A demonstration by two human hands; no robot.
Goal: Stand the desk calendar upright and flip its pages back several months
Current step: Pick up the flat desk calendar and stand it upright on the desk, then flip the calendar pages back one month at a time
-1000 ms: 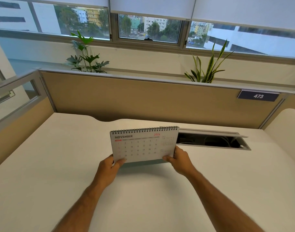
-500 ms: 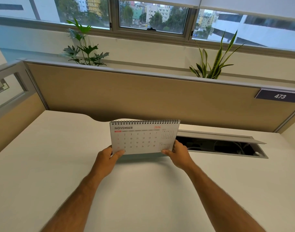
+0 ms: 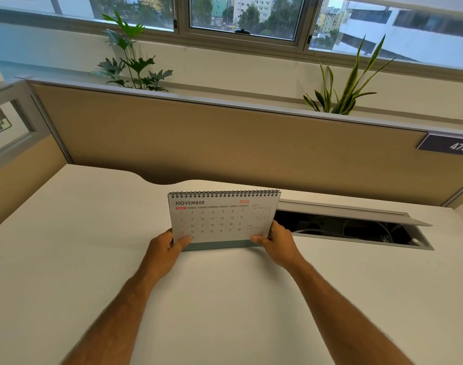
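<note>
The spiral-bound desk calendar (image 3: 220, 219) stands upright near the middle of the white desk (image 3: 93, 259), showing the NOVEMBER 2026 page toward me. Its grey-green base edge rests on or just above the desk. My left hand (image 3: 164, 250) grips its lower left corner, thumb on the page front. My right hand (image 3: 279, 242) grips the lower right corner the same way. The fingers behind the calendar are hidden.
An open cable tray (image 3: 356, 229) with a raised lid sits in the desk just right of the calendar. A tan partition (image 3: 225, 143) with a "473" plate (image 3: 451, 146) backs the desk. Two potted plants (image 3: 133, 61) stand behind it under the windows.
The calendar has come down slightly toward the desk, staying upright in both hands. My head has tilted and shifted, so the partition and tray sit further right in view.
</note>
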